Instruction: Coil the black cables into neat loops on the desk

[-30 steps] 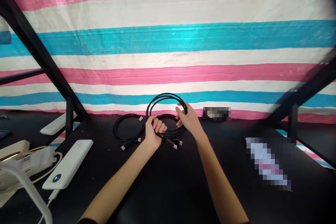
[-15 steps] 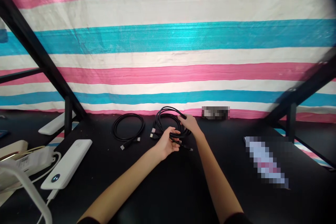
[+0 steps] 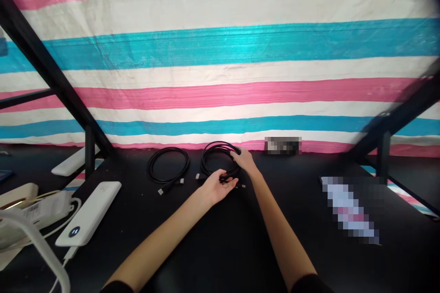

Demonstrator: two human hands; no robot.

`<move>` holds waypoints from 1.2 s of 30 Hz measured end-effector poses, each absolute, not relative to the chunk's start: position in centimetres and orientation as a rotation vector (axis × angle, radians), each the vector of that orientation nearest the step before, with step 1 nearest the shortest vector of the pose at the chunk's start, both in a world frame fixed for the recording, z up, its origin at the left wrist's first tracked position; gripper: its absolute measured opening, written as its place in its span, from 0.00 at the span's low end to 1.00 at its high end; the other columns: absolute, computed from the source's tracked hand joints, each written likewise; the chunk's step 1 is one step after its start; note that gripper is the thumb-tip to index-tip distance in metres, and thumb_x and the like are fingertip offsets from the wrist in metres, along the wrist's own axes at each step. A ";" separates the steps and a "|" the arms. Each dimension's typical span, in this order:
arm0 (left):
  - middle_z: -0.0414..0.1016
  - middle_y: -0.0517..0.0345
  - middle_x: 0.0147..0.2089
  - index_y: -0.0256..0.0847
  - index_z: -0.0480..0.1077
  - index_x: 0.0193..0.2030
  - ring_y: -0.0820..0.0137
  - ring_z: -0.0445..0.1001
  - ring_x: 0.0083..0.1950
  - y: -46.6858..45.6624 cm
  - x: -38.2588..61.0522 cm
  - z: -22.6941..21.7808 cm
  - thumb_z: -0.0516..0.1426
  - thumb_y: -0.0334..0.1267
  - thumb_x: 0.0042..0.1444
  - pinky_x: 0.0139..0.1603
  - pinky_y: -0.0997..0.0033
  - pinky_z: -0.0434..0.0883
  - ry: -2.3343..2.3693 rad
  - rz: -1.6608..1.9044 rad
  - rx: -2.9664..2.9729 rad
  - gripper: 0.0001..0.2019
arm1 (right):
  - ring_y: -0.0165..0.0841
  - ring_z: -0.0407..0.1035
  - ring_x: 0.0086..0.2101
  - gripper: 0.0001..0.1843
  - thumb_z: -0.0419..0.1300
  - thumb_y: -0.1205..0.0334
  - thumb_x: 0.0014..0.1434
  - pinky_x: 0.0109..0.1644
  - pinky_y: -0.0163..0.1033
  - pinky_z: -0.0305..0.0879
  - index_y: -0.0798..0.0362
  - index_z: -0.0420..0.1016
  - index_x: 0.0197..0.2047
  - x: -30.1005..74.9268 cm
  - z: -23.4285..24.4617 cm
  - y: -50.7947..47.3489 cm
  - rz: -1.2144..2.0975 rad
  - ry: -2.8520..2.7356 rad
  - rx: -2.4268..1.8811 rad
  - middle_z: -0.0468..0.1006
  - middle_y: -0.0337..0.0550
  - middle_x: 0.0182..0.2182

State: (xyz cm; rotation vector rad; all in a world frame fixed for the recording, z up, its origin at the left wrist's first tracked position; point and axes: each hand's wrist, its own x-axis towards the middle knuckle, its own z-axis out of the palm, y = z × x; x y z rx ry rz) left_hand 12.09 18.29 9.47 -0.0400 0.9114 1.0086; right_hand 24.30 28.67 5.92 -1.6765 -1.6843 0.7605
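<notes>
Now lower than before, black cable coil (image 3: 205, 167) in right hand (image 3: 246, 160).

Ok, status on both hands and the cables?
Left hand at near edge of cable bundle, fingers part-open. Right hand gripping its far right side. Separate cable coil lies left of it, not touching.

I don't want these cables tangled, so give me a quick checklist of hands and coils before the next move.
1. Right hand on the right coil: ok; fingers around its right side.
2. Left hand gripping it: cannot tell; at the near edge, fingers partly curled.
3. Left coil separate: ok; it lies on the desk, apart from both hands.
4. Full view of the right coil: not ok; both hands cover parts.
5. White power bank apart from hands: ok; off to the left.
</notes>
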 end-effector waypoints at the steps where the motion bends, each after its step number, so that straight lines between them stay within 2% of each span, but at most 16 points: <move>1: 0.66 0.53 0.30 0.33 0.62 0.37 0.68 0.74 0.31 18.3 12.0 9.6 0.50 0.29 0.57 0.28 0.74 0.74 0.927 0.975 -0.017 0.02 | 0.37 0.73 0.45 0.22 0.56 0.60 0.57 0.52 0.39 0.64 0.57 0.71 0.55 24.4 5.7 28.8 0.749 -1.691 -1.676 0.78 0.49 0.47; 3: 0.67 0.51 0.31 0.32 0.62 0.38 0.64 0.75 0.34 18.3 11.7 9.9 0.52 0.31 0.56 0.29 0.72 0.75 0.952 0.895 0.048 0.05 | 0.38 0.70 0.51 0.22 0.56 0.61 0.57 0.56 0.40 0.62 0.56 0.71 0.55 24.5 5.3 29.0 0.732 -1.703 -1.678 0.76 0.49 0.50; 6: 0.69 0.47 0.33 0.29 0.64 0.40 0.60 0.75 0.37 18.2 11.3 10.4 0.53 0.33 0.54 0.30 0.68 0.75 0.963 0.804 0.123 0.09 | 0.39 0.68 0.53 0.22 0.55 0.62 0.57 0.57 0.41 0.60 0.57 0.71 0.55 24.7 4.8 29.2 0.718 -1.712 -1.690 0.75 0.51 0.52; 9: 0.70 0.42 0.36 0.25 0.64 0.45 0.61 0.75 0.39 17.9 11.2 11.2 0.51 0.34 0.54 0.33 0.70 0.75 0.961 0.791 0.171 0.15 | 0.38 0.68 0.54 0.22 0.54 0.63 0.57 0.58 0.39 0.60 0.57 0.72 0.55 24.7 4.4 29.3 0.700 -1.712 -1.692 0.75 0.50 0.52; 11: 0.70 0.39 0.41 0.22 0.62 0.51 0.62 0.75 0.42 17.4 11.2 12.0 0.50 0.35 0.55 0.37 0.73 0.74 0.965 0.827 0.186 0.20 | 0.37 0.69 0.53 0.22 0.54 0.64 0.58 0.57 0.38 0.61 0.56 0.72 0.55 24.7 4.2 29.3 0.689 -1.711 -1.686 0.76 0.49 0.51; 14: 0.69 0.33 0.49 0.20 0.57 0.57 0.62 0.76 0.46 16.5 11.0 13.5 0.50 0.34 0.54 0.45 0.71 0.73 0.963 0.875 0.267 0.25 | 0.36 0.70 0.51 0.21 0.53 0.65 0.58 0.55 0.38 0.62 0.57 0.71 0.55 24.7 3.9 29.3 0.680 -1.717 -1.677 0.77 0.49 0.50; 16: 0.69 0.33 0.53 0.22 0.59 0.57 0.62 0.75 0.48 16.1 10.6 14.5 0.48 0.35 0.56 0.51 0.68 0.71 0.929 0.912 0.440 0.23 | 0.36 0.71 0.50 0.21 0.53 0.66 0.58 0.54 0.37 0.63 0.58 0.71 0.55 24.7 3.8 29.3 0.683 -1.733 -1.662 0.77 0.50 0.49; 19: 0.72 0.44 0.55 0.32 0.68 0.54 0.65 0.74 0.52 16.3 9.6 15.1 0.47 0.37 0.59 0.59 0.65 0.64 0.893 1.000 0.947 0.19 | 0.34 0.71 0.50 0.21 0.52 0.68 0.58 0.54 0.36 0.64 0.56 0.71 0.55 24.7 3.9 29.2 0.683 -1.769 -1.635 0.77 0.48 0.50; 21: 0.73 0.49 0.55 0.37 0.72 0.50 0.65 0.71 0.55 17.0 8.7 14.9 0.49 0.38 0.58 0.61 0.65 0.62 1.007 1.049 1.354 0.17 | 0.35 0.71 0.50 0.20 0.53 0.68 0.58 0.54 0.37 0.63 0.55 0.72 0.54 24.8 4.1 29.2 0.680 -1.803 -1.625 0.77 0.46 0.49; 23: 0.72 0.49 0.55 0.38 0.74 0.48 0.64 0.69 0.58 17.8 7.7 14.3 0.52 0.39 0.58 0.62 0.64 0.59 1.263 1.015 1.714 0.16 | 0.36 0.72 0.48 0.18 0.54 0.67 0.58 0.52 0.38 0.64 0.55 0.75 0.51 24.9 4.4 29.2 0.691 -1.852 -1.623 0.79 0.46 0.47; 26: 0.64 0.44 0.63 0.39 0.68 0.57 0.55 0.60 0.64 18.4 6.1 13.5 0.56 0.47 0.55 0.65 0.53 0.54 1.580 0.620 2.068 0.24 | 0.37 0.73 0.43 0.16 0.57 0.64 0.56 0.48 0.38 0.66 0.56 0.76 0.48 25.3 5.1 29.0 0.712 -1.922 -1.644 0.80 0.47 0.42; 28: 0.57 0.42 0.67 0.42 0.64 0.61 0.51 0.54 0.67 18.5 5.4 13.1 0.61 0.49 0.51 0.65 0.48 0.51 1.551 0.272 2.190 0.31 | 0.38 0.73 0.43 0.16 0.59 0.62 0.56 0.48 0.38 0.66 0.56 0.77 0.47 25.6 5.7 28.8 0.712 -1.947 -1.673 0.80 0.48 0.42; 30: 0.59 0.45 0.66 0.45 0.65 0.60 0.53 0.56 0.66 18.5 5.3 12.6 0.64 0.44 0.48 0.64 0.52 0.54 1.411 0.086 2.291 0.31 | 0.39 0.73 0.43 0.16 0.59 0.61 0.56 0.47 0.39 0.66 0.57 0.77 0.46 25.9 6.4 28.6 0.714 -1.962 -1.709 0.80 0.49 0.42; 33: 0.68 0.51 0.55 0.45 0.71 0.52 0.59 0.65 0.58 18.8 6.0 11.4 0.65 0.33 0.46 0.59 0.58 0.59 1.320 0.045 2.445 0.24 | 0.41 0.72 0.45 0.22 0.59 0.59 0.56 0.49 0.40 0.65 0.61 0.74 0.52 26.3 7.6 28.1 0.719 -1.978 -1.757 0.77 0.55 0.46; 36: 0.70 0.52 0.48 0.43 0.73 0.44 0.59 0.68 0.53 19.3 6.9 10.1 0.62 0.28 0.47 0.55 0.58 0.61 1.329 0.019 2.501 0.16 | 0.41 0.70 0.47 0.29 0.62 0.59 0.53 0.50 0.40 0.64 0.63 0.70 0.56 26.5 8.8 27.3 0.735 -2.026 -1.755 0.75 0.58 0.48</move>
